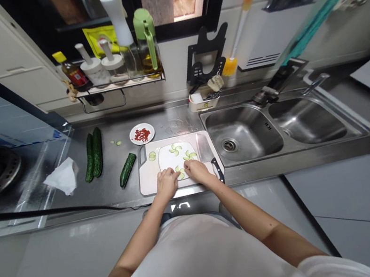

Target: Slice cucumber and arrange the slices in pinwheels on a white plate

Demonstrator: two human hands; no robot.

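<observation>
A white square plate (166, 157) lies on a light cutting board (148, 173), with thin cucumber slices (175, 149) set on it in pinwheel shapes. Another pinwheel (190, 155) sits at the plate's right side. At the front edge, my left hand (166, 183) has its fingers closed at a cucumber slice (180, 173) of a third group. From the other side my right hand (196, 171) reaches over the plate, fingers bent together close to the same group; whatever its fingertips hold is hidden. A knife (218, 170) with a dark, dotted handle lies on the board's right side.
Loose slices (152, 155) rest on the board's left. Beyond it stands a small dish (132, 136) of chopped red pieces. A cut cucumber (128, 170), two whole cucumbers (93, 153) and a crumpled tissue (62, 176) lie leftward. The double sink (246, 130) is right.
</observation>
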